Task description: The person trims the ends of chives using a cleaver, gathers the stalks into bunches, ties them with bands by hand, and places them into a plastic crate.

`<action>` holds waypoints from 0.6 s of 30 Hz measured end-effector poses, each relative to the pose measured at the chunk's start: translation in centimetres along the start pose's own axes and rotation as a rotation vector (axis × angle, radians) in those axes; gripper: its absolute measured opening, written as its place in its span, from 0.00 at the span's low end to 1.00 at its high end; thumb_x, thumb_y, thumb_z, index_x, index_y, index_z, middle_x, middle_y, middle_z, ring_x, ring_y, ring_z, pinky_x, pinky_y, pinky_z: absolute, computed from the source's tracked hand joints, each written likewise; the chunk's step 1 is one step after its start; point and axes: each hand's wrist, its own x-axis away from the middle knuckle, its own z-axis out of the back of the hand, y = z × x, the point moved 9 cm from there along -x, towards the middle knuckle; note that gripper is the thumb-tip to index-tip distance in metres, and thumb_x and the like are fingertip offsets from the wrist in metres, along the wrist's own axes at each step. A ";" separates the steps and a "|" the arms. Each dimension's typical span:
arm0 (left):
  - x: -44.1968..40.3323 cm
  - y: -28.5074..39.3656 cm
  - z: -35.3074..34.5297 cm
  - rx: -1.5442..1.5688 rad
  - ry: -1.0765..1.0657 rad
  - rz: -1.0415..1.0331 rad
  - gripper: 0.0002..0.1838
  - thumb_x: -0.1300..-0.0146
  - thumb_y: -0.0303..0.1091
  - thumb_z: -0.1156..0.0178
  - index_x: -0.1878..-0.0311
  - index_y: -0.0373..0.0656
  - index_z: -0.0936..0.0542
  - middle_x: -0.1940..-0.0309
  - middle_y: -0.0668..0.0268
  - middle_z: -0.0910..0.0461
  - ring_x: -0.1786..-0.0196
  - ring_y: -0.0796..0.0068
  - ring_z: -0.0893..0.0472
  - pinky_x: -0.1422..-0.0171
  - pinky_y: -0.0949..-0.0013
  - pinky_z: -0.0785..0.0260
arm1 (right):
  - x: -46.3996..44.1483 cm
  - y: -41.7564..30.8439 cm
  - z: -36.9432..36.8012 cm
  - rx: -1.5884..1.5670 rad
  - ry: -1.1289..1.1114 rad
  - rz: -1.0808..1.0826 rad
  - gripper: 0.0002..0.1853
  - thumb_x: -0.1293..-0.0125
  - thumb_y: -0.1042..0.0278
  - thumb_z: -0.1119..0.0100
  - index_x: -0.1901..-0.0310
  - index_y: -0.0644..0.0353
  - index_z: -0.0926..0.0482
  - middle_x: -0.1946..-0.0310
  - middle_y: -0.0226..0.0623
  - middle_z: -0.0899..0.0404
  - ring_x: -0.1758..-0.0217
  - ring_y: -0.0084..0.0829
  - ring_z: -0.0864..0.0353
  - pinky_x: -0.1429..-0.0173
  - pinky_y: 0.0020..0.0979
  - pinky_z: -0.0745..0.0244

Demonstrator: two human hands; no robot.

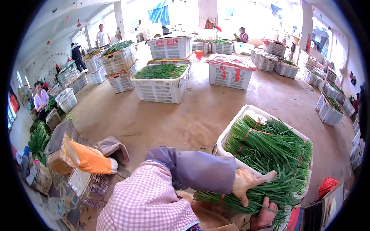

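Observation:
A bundle of green Chinese chives (210, 196), tied with a red band near its left end, lies across the near edge of a white plastic crate (221, 144). My left hand (250, 183) reaches over from the left in a purple sleeve cover and grips the bundle from above, thumb and finger apart around it. From below, my right hand (265, 215) curls its fingers around the leafy part, with leaves hiding some of it. Inside the crate are several more chive bundles (254, 138) with red ties.
Across the floor stand a crate of greens (158, 86) and a covered crate (231, 77). An orange bag (90, 158) rests on boxes at left. Red twine (328, 187) lies at right. A seated person (40, 100) and others are farther off.

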 end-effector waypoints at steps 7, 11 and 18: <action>-0.7 -0.3 -1.8 0.157 0.162 0.010 0.71 0.55 0.36 0.21 0.19 0.41 0.65 0.29 0.40 0.35 0.26 0.44 0.34 0.24 0.57 0.39 | 1.0 -0.6 0.5 -0.052 0.181 -0.001 0.38 0.45 0.56 0.37 0.31 0.58 0.30 0.56 0.51 0.26 0.52 0.56 0.27 0.46 0.55 0.33; -1.0 0.0 -2.6 0.227 0.174 0.028 0.70 0.56 0.38 0.20 0.19 0.41 0.63 0.28 0.42 0.37 0.25 0.44 0.36 0.24 0.57 0.39 | 1.3 0.2 0.3 -0.024 0.150 -0.025 0.38 0.45 0.55 0.37 0.31 0.58 0.30 0.54 0.51 0.25 0.50 0.56 0.26 0.42 0.55 0.33; -0.2 -1.1 -1.9 0.204 0.265 0.085 0.62 0.47 0.33 0.27 0.19 0.39 0.60 0.27 0.39 0.39 0.23 0.47 0.38 0.21 0.59 0.44 | 1.9 3.6 0.2 0.100 0.152 -0.157 0.48 0.52 0.44 0.29 0.30 0.59 0.31 0.53 0.49 0.21 0.48 0.53 0.24 0.36 0.55 0.34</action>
